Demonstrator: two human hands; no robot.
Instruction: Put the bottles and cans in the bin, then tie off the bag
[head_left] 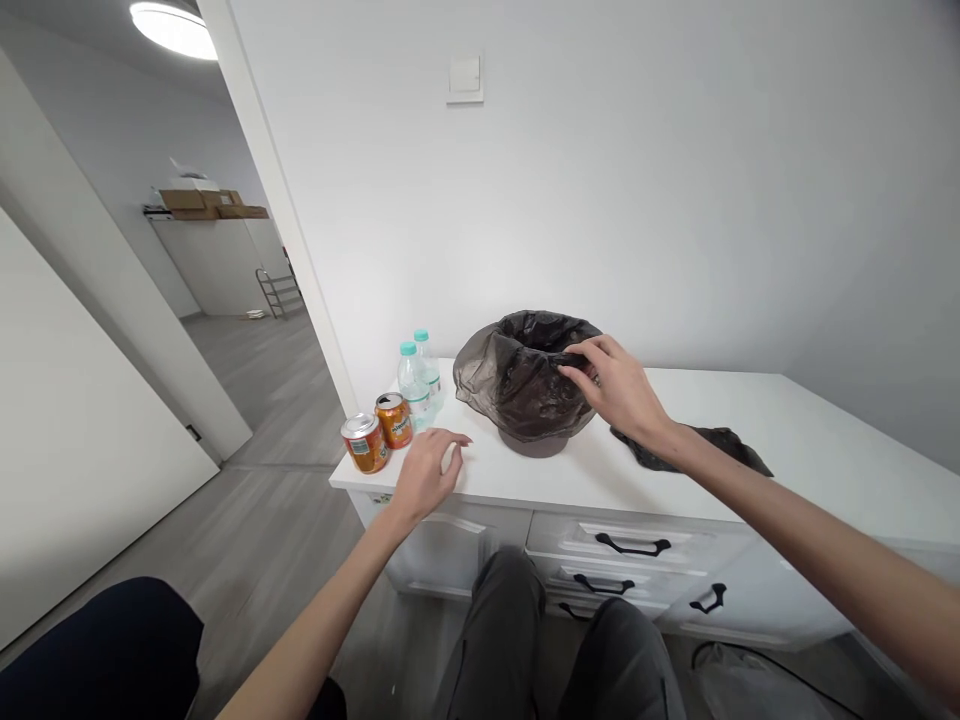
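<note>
A black trash bag lines a small bin on the white cabinet top, its edge folded out over the rim. My right hand pinches the bag's edge at the right side of the opening. Left of the bin, my left hand hovers over the cabinet's front edge, thumb and fingers apart, holding nothing. Close to it stand two orange soda cans. Behind the cans are two clear bottles with teal caps. Another piece of black plastic bag lies flat under my right forearm.
The white cabinet has drawers with black handles at its front. A wall with a light switch rises behind it. To the left, a doorway shows cardboard boxes. A person's dark-clothed knee is at lower left.
</note>
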